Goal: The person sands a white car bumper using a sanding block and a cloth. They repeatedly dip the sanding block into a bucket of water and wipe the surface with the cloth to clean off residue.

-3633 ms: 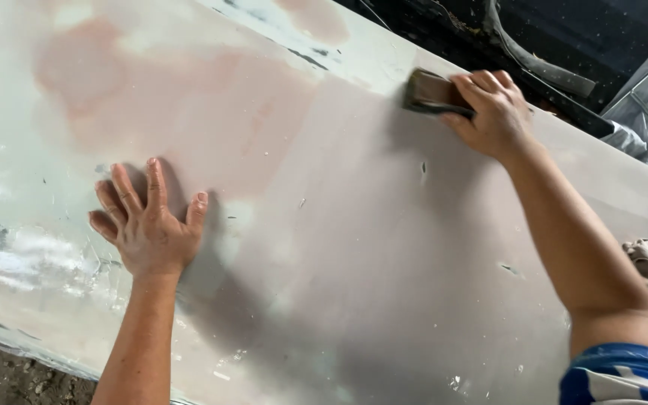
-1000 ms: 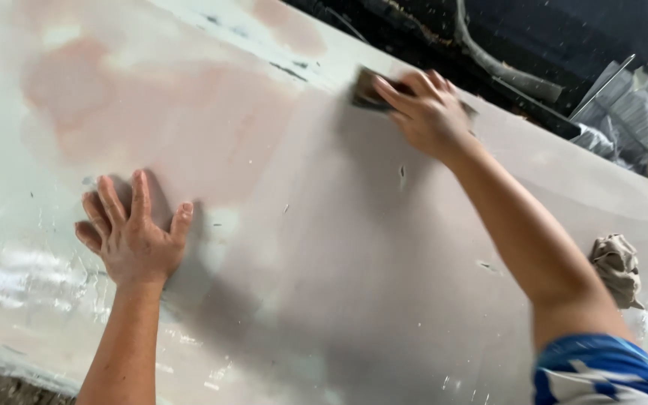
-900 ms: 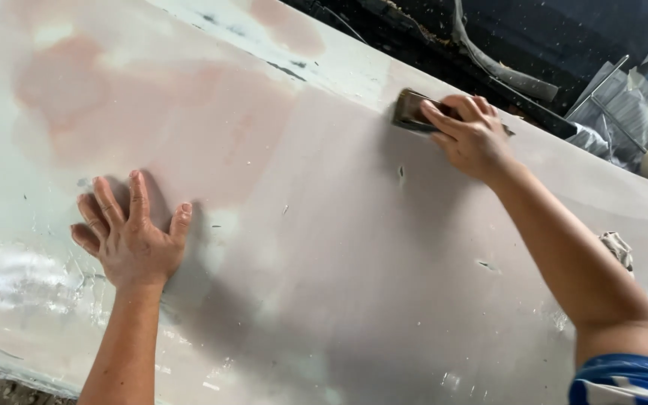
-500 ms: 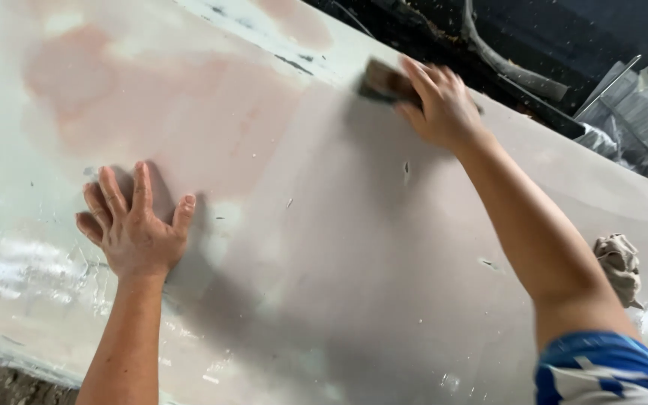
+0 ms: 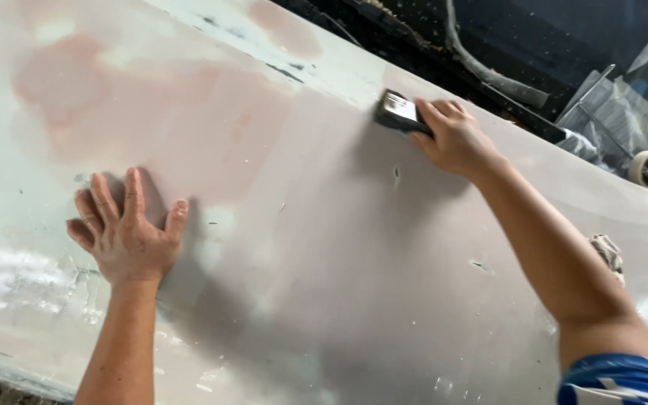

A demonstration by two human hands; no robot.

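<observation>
R hand [image 5: 453, 139] has a clenched grip on a dark sanding block [image 5: 400, 112], pressed to the panel [image 5: 324, 247] near its top edge. L hand [image 5: 123, 234] — released, fingers spread — lies flat on the panel, well apart from the block.

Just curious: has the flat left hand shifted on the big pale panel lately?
No. The left hand stays spread just below the pinkish filler patch, as before.

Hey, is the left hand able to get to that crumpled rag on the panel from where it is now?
Probably not without shifting. The left hand lies flat, far across the panel from the rag, and the right arm, holding the sanding block, crosses between them.
</observation>
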